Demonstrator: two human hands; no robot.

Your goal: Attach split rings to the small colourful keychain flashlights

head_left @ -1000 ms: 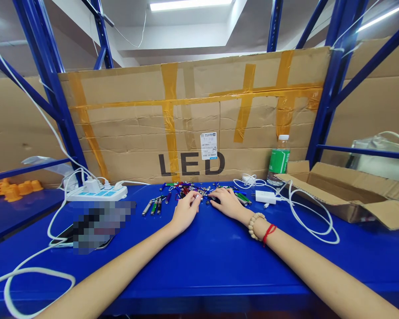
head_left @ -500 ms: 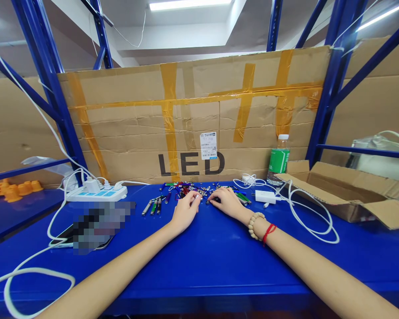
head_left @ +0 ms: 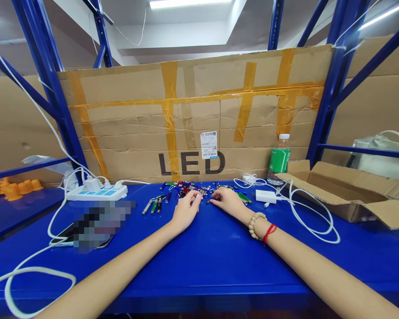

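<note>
My left hand (head_left: 187,212) rests at the near edge of a pile of small coloured metal parts (head_left: 186,188), its thumb and fingers pinched together. A small pale or shiny bit shows at those fingertips, too tiny to name. On the pile's right side, my right hand (head_left: 228,201) reaches in with curled fingers closed at a small dark piece I cannot make out. Left of my hands, several slim metal tubes (head_left: 154,205) in silver, green and dark colours lie side by side. More green tubes (head_left: 244,197) lie just beyond my right hand.
A white power strip (head_left: 98,193) with plugs stands at left, near a blurred-out flat object (head_left: 99,228). To the right are a white charger (head_left: 265,196), looped white cable (head_left: 332,239), a green-labelled bottle (head_left: 279,160) and an open cardboard box (head_left: 344,210). Cardboard (head_left: 129,133) walls the back.
My right hand's fingertips have shifted very slightly to the right. My left hand keeps its place and its pinch.
</note>
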